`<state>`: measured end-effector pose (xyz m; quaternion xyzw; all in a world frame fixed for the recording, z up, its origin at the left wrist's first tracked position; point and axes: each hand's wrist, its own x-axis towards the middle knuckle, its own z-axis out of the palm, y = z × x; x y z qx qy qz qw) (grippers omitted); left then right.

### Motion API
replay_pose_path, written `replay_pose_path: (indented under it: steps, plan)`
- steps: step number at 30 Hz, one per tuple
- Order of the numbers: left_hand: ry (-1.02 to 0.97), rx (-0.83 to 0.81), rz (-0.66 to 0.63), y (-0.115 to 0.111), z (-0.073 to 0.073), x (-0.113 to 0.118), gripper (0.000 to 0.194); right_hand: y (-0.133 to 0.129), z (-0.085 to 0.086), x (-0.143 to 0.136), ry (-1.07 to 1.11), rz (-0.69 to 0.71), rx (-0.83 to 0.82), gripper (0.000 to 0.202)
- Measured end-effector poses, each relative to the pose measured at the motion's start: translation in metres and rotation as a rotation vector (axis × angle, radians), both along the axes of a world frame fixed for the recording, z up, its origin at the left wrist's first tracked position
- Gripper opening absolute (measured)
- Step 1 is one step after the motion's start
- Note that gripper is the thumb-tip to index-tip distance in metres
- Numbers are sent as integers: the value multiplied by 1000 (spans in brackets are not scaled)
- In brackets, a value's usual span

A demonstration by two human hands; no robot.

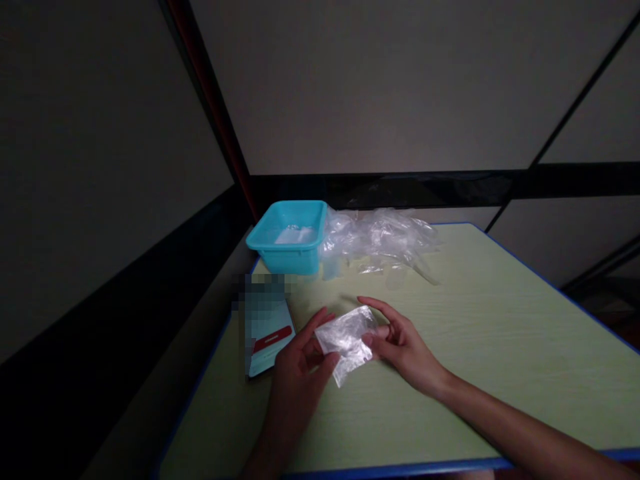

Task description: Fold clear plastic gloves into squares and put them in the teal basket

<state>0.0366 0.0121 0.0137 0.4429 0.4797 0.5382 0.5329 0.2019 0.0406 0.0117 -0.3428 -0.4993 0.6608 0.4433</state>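
Note:
Between my two hands is a small, shiny, clear plastic bag (346, 337), held above the near middle of the table. My left hand (304, 360) pinches its left edge, thumb in front and fingers behind. On the right side, my right hand (397, 343) grips it between thumb and fingers, with the index finger stretched out above. Whether anything lies inside the bag I cannot make out. Just left of my left hand lies a phone (267, 333) with a lit screen, partly blurred out.
A turquoise plastic basket (287, 259) with white and clear items inside stands at the back left. Beside it lies a heap of crumpled clear plastic bags (385, 233). The pale green table (500, 347) has a blue edge, with wall panels behind and to the left.

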Motion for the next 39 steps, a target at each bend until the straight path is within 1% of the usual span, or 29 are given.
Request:
replay_pose_path:
  steps: [3,8,10,15,20,22,25,30,33,36,39]
  plan:
    - [-12,-5,-8,0,0,0,61,1,-3,1,35,2,-29,57]
    - [-8,-27,15,-2,4,0,64,0,-5,1,162,6,-158,47]
    - [-8,-28,20,-2,5,0,64,0,-4,2,195,4,-182,44]
    - [-23,-32,17,-1,5,1,65,1,-4,2,155,17,-106,49]
    - [-123,-55,-34,-3,5,1,73,3,-4,4,162,15,-92,46]
    - [-158,-68,-50,-4,7,0,68,4,-3,6,162,25,-91,46]
    - [-174,-82,-83,-5,9,-1,56,4,-2,9,139,54,-91,45]
    - [-132,-101,-161,-3,-1,1,58,5,-1,10,88,144,-42,42]
    - [-88,-134,-212,-4,-6,4,53,5,-1,11,65,183,-24,41]
    - [-79,-140,-255,-4,-5,6,46,4,-1,11,32,217,-29,39]
    - [-77,-85,-219,-4,-3,8,45,4,-1,11,25,205,-30,34]
